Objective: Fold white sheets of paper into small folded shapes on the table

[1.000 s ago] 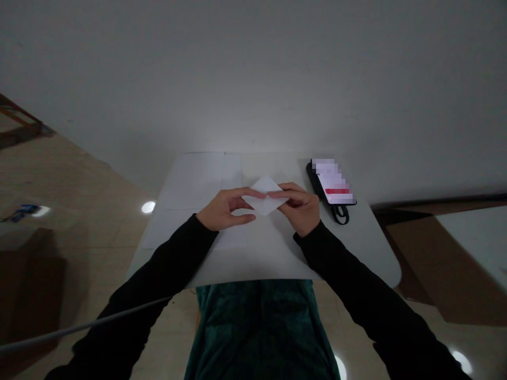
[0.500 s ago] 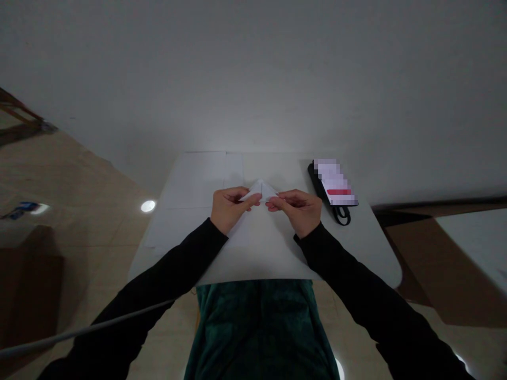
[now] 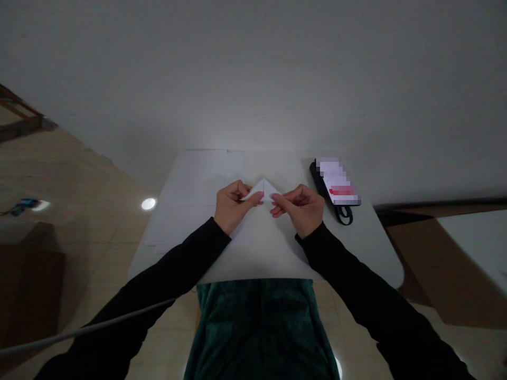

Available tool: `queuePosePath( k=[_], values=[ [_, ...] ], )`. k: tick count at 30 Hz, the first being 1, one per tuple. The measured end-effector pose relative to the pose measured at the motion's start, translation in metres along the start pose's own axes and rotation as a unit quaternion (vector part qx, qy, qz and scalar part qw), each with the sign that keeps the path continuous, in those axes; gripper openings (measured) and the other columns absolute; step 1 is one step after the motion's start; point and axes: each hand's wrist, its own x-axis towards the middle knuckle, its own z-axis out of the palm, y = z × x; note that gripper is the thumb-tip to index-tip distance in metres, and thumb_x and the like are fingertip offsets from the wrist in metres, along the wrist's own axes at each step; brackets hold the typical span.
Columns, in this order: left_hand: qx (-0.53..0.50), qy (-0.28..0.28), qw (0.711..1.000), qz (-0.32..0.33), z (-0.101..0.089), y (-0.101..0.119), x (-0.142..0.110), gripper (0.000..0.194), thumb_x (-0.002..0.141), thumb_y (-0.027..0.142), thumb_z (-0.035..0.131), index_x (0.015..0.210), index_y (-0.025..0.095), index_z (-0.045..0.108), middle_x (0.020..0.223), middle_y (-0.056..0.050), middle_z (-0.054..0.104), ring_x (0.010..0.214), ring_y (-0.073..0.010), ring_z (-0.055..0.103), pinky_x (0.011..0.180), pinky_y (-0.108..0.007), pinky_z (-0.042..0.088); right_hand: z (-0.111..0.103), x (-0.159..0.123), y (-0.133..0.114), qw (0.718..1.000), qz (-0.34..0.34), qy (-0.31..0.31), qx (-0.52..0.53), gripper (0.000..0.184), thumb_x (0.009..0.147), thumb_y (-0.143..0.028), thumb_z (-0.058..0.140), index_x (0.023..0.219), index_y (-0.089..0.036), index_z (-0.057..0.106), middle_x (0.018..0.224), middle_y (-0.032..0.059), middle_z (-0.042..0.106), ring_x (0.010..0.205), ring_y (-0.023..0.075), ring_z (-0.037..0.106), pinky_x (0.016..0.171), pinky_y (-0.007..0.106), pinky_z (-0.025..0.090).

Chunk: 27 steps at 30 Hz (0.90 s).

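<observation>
Left hand (image 3: 232, 207) is half closed, pinching the left corner of a folded white paper (image 3: 263, 190) between thumb and bent fingers. Right hand (image 3: 301, 208) is loosely curled, its fingertips (image 3: 276, 203) at the paper's lower right edge; this view cannot show whether they grip it or only sit just beside it. The paper is over the middle of the tabletop (image 3: 277, 258) and now shows as a small triangle with its point away from the person. Moments earlier it was a wider diamond, so it appears doubled over on itself. The hands also stand slightly further apart than before. Fingers cover the lower corners, making the folded edge and layers hard to make out. Beyond the right hand lies a black object (image 3: 316, 177) under a pixelated white label (image 3: 336, 182), too obscured to identify, with a black strap (image 3: 344, 215) looped beside it.
</observation>
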Motion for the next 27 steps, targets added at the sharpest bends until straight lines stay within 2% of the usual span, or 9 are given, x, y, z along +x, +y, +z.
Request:
queuePosePath(
  k=[5, 9, 12, 15, 18, 21, 25, 27],
  values=[
    [0.019, -0.007, 1.000, -0.005, -0.002, -0.003, 0.000, 0.039, 0.067, 0.030, 0.078, 0.064, 0.017, 0.042, 0.069, 0.000, 0.065, 0.056, -0.0100, 0.064, 0.053, -0.022, 0.053, -0.001, 0.000, -0.001, 1.000, -0.004, -0.009, -0.014, 0.032, 0.065, -0.033, 0.081, 0.061, -0.019, 0.052, 0.057, 0.0006, 0.068, 0.044, 0.0161, 0.065, 0.041, 0.028, 0.057],
    [0.037, -0.042, 0.998, -0.013, -0.003, -0.006, 0.001, 0.034, 0.070, 0.029, 0.076, 0.066, 0.017, 0.044, 0.068, 0.003, 0.060, 0.059, -0.0082, 0.062, 0.056, -0.019, 0.053, -0.004, 0.001, 0.002, 0.999, -0.013, -0.021, -0.032, 0.033, 0.064, -0.033, 0.081, 0.061, -0.019, 0.052, 0.055, -0.0003, 0.067, 0.045, 0.0160, 0.065, 0.042, 0.026, 0.056],
    [0.027, -0.062, 0.997, -0.028, -0.002, -0.006, 0.001, 0.034, 0.071, 0.031, 0.074, 0.068, 0.017, 0.044, 0.063, 0.004, 0.058, 0.055, -0.0082, 0.060, 0.050, -0.019, 0.054, -0.006, 0.001, 0.004, 0.999, -0.018, -0.027, -0.043, 0.033, 0.063, -0.033, 0.082, 0.061, -0.019, 0.052, 0.053, -0.0011, 0.066, 0.045, 0.0164, 0.066, 0.042, 0.026, 0.056],
    [0.003, -0.035, 0.999, -0.021, -0.001, -0.007, 0.002, 0.035, 0.069, 0.034, 0.076, 0.066, 0.017, 0.045, 0.060, 0.004, 0.058, 0.050, -0.0080, 0.058, 0.043, -0.019, 0.053, -0.007, 0.000, 0.005, 0.997, -0.022, -0.037, -0.058, 0.033, 0.063, -0.033, 0.082, 0.061, -0.019, 0.052, 0.052, -0.0013, 0.066, 0.046, 0.0163, 0.066, 0.044, 0.026, 0.057],
    [-0.015, 0.002, 0.999, -0.028, -0.001, -0.009, 0.001, 0.039, 0.066, 0.035, 0.079, 0.062, 0.016, 0.044, 0.064, 0.002, 0.060, 0.051, -0.0074, 0.058, 0.044, -0.020, 0.056, -0.008, 0.001, 0.004, 0.996, -0.019, -0.059, -0.060, 0.032, 0.064, -0.033, 0.081, 0.062, -0.019, 0.052, 0.051, -0.0016, 0.065, 0.047, 0.0162, 0.066, 0.046, 0.027, 0.057],
    [-0.027, 0.014, 0.998, -0.046, -0.001, -0.008, 0.001, 0.040, 0.064, 0.033, 0.080, 0.060, 0.015, 0.044, 0.066, 0.002, 0.062, 0.055, -0.0080, 0.061, 0.049, -0.022, 0.060, -0.008, 0.002, 0.001, 0.996, -0.004, -0.073, -0.054, 0.034, 0.065, -0.035, 0.081, 0.064, -0.020, 0.050, 0.051, -0.0018, 0.065, 0.045, 0.0160, 0.065, 0.045, 0.027, 0.056],
    [-0.031, 0.023, 0.998, -0.055, 0.001, -0.004, 0.001, 0.041, 0.062, 0.032, 0.081, 0.058, 0.015, 0.045, 0.062, 0.003, 0.059, 0.053, -0.0076, 0.060, 0.047, -0.022, 0.060, -0.006, 0.002, -0.003, 0.996, 0.008, -0.077, -0.049, 0.038, 0.065, -0.039, 0.080, 0.064, -0.020, 0.047, 0.049, -0.0024, 0.063, 0.041, 0.0146, 0.062, 0.040, 0.026, 0.053],
    [-0.030, 0.027, 0.998, -0.055, 0.001, -0.002, 0.001, 0.041, 0.062, 0.032, 0.081, 0.058, 0.015, 0.045, 0.062, 0.003, 0.059, 0.053, -0.0076, 0.060, 0.047, -0.022, 0.059, -0.006, 0.002, -0.005, 0.996, 0.013, -0.080, -0.040, 0.037, 0.063, -0.039, 0.081, 0.071, -0.020, 0.050, 0.050, -0.0034, 0.064, 0.041, 0.0147, 0.062, 0.039, 0.025, 0.053]
  ],
)
